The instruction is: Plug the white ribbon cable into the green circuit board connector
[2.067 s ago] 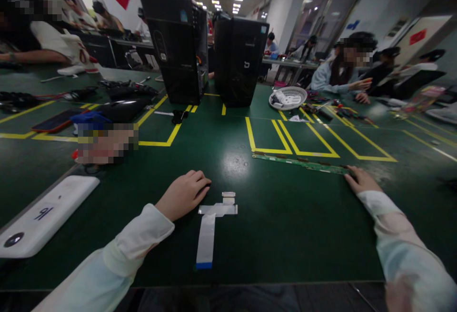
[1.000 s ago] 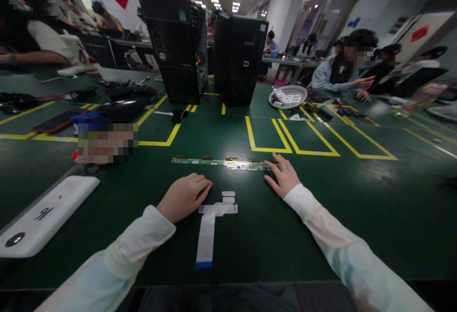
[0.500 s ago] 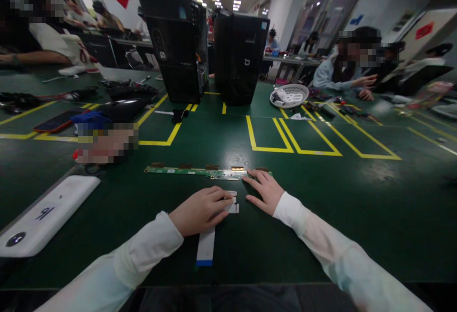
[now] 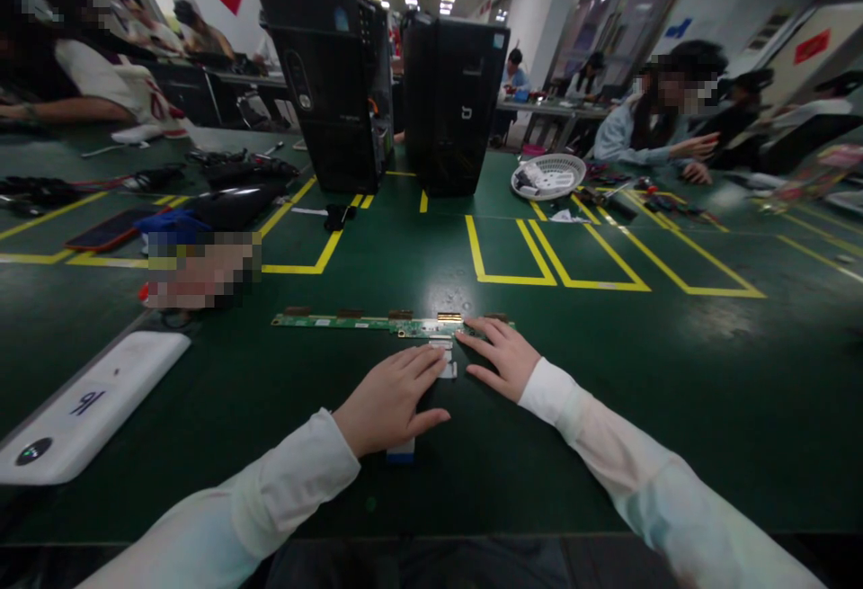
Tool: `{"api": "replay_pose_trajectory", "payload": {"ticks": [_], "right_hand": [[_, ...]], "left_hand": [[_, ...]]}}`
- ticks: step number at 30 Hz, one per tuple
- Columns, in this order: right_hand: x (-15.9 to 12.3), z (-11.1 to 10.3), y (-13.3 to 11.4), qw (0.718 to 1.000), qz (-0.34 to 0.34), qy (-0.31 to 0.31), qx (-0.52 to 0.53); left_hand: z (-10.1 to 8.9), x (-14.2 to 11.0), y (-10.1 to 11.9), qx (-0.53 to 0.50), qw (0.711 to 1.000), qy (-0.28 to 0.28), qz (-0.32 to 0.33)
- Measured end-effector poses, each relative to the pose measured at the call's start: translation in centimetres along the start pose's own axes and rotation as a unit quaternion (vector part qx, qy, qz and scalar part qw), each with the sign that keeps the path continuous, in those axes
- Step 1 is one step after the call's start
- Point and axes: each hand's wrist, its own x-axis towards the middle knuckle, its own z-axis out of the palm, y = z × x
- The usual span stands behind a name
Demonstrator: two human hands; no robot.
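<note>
A long, narrow green circuit board (image 4: 364, 324) lies crosswise on the green table, with brown tabs along its far edge. My right hand (image 4: 502, 360) rests at the board's right end, fingers spread, fingertips on it. A white flat ribbon cable (image 4: 448, 370) lies just on the near side of the board, its connector end close to the board's edge. Over this cable my left hand (image 4: 391, 396) is laid flat, fingers stretched out and thumb apart. It hides the cable's middle; a blue-tipped end shows below the palm. Whether the connector touches the board, I cannot tell.
Two black computer towers (image 4: 324, 85) stand at the back of the table. A white device marked 16 (image 4: 87, 405) lies at left, near a blurred-out item. A white basket (image 4: 547, 177) with parts stands at the back right. Other people sit around the room.
My left hand has slid the ribbon cable forward, up to the board. Its fingers have gone from a pinch to lying flat. The right hand has hardly moved.
</note>
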Motion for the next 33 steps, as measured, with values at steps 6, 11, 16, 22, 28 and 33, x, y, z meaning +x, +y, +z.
{"api": "replay_pose_trajectory", "payload": {"ticks": [6,11,16,22,28,33], "right_hand": [[0.0,-0.1,0.1,1.000,-0.009,-0.001,0.007],[0.0,-0.1,0.1,1.000,-0.005,-0.001,0.013],[0.0,0.1,0.2,1.000,-0.015,0.010,0.019],[0.0,0.1,0.3,1.000,-0.017,0.013,0.020],[0.1,0.0,0.6,0.999,-0.025,0.009,0.035],[0.0,-0.1,0.7,0.999,-0.035,0.006,0.040]], "left_hand": [[0.4,0.2,0.1,-0.010,1.000,0.012,-0.016],[0.6,0.2,0.2,-0.022,0.999,0.006,-0.026],[0.6,0.2,0.1,-0.028,0.999,0.001,-0.032],[0.8,0.2,0.2,-0.034,0.999,0.007,-0.040],[1.1,0.3,0.1,-0.037,0.998,0.009,-0.045],[1.2,0.5,0.2,-0.034,0.998,0.018,-0.048]]}}
